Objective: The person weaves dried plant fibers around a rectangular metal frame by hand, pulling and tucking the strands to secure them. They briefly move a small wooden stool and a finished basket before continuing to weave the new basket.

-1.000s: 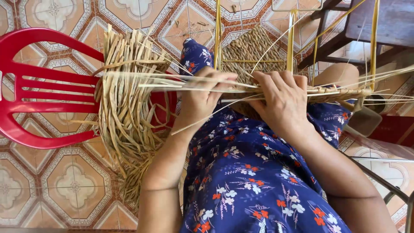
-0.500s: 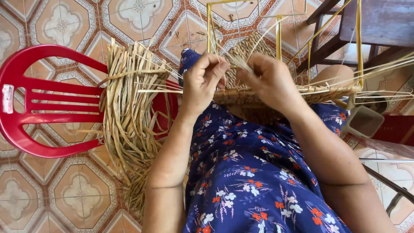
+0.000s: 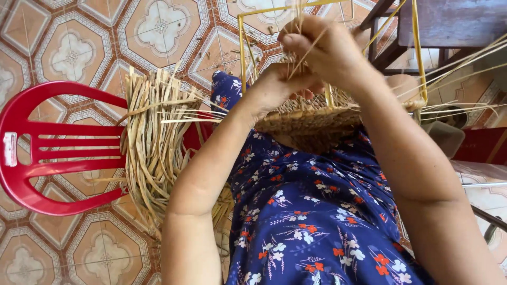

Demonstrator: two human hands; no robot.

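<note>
Both hands point(image 3: 301, 68) pinch thin straw strands point(image 3: 306, 58) above coarse woven basket point(image 3: 311, 124).

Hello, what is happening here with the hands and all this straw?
A seated person in a blue flowered dress weaves a half-made straw basket on the lap. The left hand and right hand are raised together over its rim, pinching thin pale straw strands. A bundle of dried straw lies across a red plastic chair nearby.

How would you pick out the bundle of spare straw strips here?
Start at the red plastic chair on the tiled floor, left of the person's lap. The bundle of flat dried strips is draped over its right edge, loose and unwoven, unlike the half-woven basket under both hands.
</note>
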